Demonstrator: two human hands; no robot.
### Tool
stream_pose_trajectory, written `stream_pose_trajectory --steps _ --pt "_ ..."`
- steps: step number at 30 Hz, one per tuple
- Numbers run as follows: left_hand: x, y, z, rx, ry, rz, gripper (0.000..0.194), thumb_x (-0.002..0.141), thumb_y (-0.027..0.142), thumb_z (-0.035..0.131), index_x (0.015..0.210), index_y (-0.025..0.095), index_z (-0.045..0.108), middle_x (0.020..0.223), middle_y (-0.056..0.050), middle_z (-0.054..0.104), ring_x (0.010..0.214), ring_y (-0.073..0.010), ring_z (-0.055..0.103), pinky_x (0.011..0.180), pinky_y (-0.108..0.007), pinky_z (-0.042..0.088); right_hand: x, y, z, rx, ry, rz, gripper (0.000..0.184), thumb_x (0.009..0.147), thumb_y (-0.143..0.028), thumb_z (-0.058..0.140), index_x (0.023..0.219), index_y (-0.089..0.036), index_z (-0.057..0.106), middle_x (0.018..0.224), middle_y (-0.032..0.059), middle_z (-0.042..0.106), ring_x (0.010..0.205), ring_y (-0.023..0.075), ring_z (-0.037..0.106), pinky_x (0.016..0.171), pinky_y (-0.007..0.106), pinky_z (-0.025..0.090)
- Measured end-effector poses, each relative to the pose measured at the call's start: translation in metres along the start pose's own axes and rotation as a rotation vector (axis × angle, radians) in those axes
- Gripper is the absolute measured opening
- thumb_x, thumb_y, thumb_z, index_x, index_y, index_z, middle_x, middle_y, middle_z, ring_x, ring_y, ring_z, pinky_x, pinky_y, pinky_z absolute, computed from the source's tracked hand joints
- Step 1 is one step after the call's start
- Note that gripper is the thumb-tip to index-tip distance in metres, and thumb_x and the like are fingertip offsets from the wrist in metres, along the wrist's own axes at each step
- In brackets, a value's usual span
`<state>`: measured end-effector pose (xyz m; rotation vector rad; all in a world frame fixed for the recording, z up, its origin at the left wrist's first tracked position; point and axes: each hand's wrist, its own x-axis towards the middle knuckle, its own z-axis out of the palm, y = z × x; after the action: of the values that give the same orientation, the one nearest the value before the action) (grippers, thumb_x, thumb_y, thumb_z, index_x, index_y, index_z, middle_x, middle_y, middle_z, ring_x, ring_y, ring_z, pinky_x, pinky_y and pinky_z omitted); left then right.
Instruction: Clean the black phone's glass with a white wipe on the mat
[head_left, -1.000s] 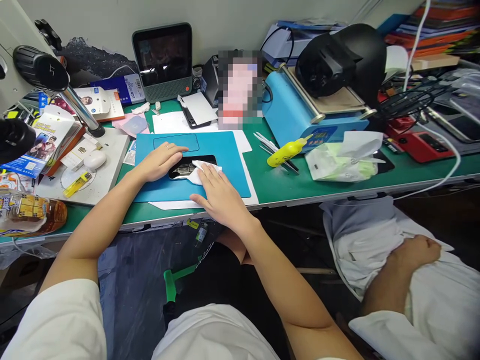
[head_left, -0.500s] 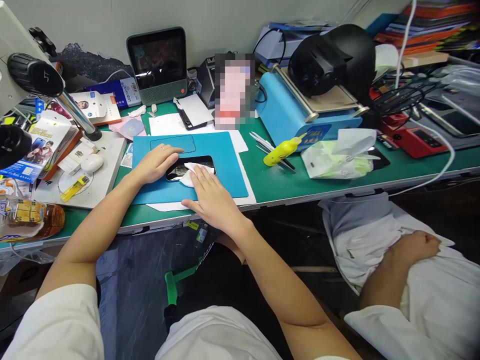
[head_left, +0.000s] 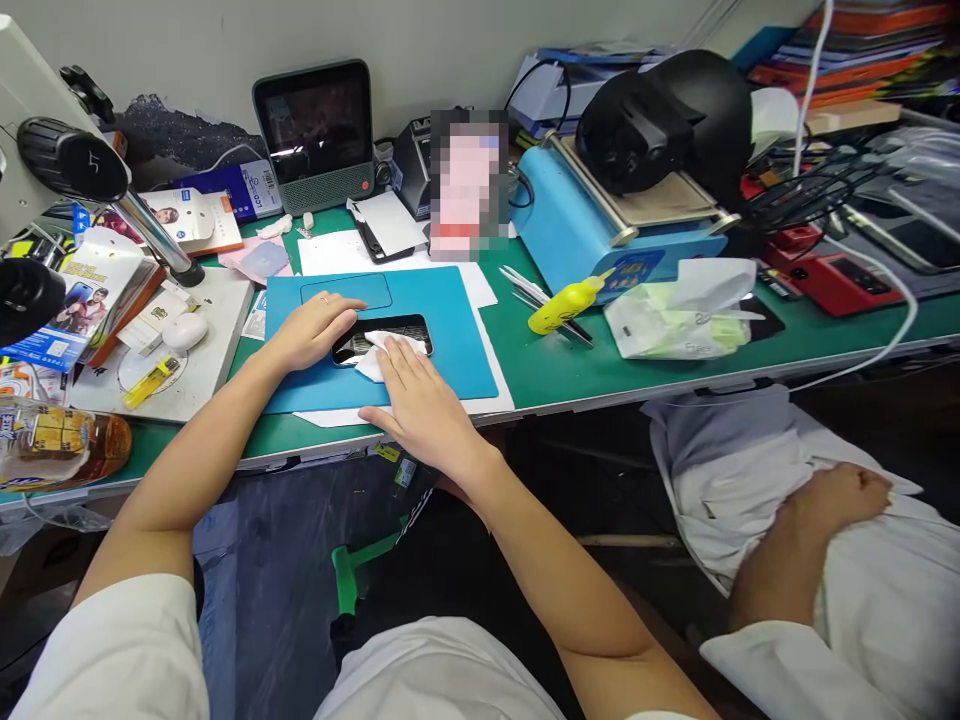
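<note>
Head view: the smartphone [head_left: 348, 350] lies on the blue mat [head_left: 466, 350], and wiping its glass looks like the step in hand. The right hand [head_left: 422, 395], fingers straight and unclenched, presses a white tissue [head_left: 368, 367] against it. The left hand [head_left: 313, 330] rests at the smartphone's left end; whether it grips, I can't tell. Another stroke would call for even pressure.

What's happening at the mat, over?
Right grip flat on tissue over phone. Left grip at phone's left end. Phone on blue mat, partly covered by tissue.

Left hand [head_left: 309, 330] lies palm-down; right hand [head_left: 426, 402] seems pressed flat.
</note>
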<state>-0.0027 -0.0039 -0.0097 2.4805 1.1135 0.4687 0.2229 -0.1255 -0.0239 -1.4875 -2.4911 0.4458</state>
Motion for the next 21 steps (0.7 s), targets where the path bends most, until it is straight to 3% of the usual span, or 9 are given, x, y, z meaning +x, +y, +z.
stream_pose_trajectory --steps 5,10,16,21 --pt "0.001 -0.001 -0.001 0.075 0.046 0.033 0.069 0.112 0.057 0.019 0.144 0.016 0.065 0.123 -0.014 0.075 0.112 -0.0317 0.060 0.107 -0.050 0.046 0.022 0.004 -0.002 0.034 0.011 -0.021 0.092 0.109 -0.068 0.033 0.168 0.003 0.032 0.179 0.0256 0.021 0.169 0.0355 0.019 0.138 0.058 0.020" --pt "0.000 -0.003 -0.005 0.100 0.086 0.024 0.064 0.112 0.053 0.022 0.134 0.016 0.070 0.119 -0.015 0.075 0.107 -0.0304 0.061 0.105 -0.049 0.046 0.050 0.005 -0.008 0.015 -0.026 0.007 0.098 0.107 -0.070 0.041 0.168 0.005 0.030 0.179 0.0266 0.021 0.169 0.0371 0.017 0.138 0.054 0.018" --pt "-0.001 -0.004 -0.002 0.123 0.092 -0.006 0.061 0.112 0.051 0.024 0.130 0.017 0.071 0.111 -0.014 0.075 0.106 -0.0307 0.060 0.102 -0.048 0.045 0.022 -0.005 -0.001 0.004 -0.002 -0.007 0.100 0.106 -0.072 0.037 0.168 0.006 0.029 0.179 0.0272 0.019 0.169 0.0376 0.017 0.138 0.056 0.018" --pt "0.000 0.001 0.000 0.110 0.311 -0.112 0.055 0.113 0.048 0.024 0.118 0.020 0.072 0.103 -0.010 0.075 0.105 -0.0290 0.063 0.101 -0.045 0.044 0.029 -0.010 0.001 0.003 -0.002 -0.031 0.100 0.106 -0.073 0.036 0.167 0.007 0.032 0.178 0.0281 0.021 0.169 0.0370 0.019 0.138 0.055 0.018"
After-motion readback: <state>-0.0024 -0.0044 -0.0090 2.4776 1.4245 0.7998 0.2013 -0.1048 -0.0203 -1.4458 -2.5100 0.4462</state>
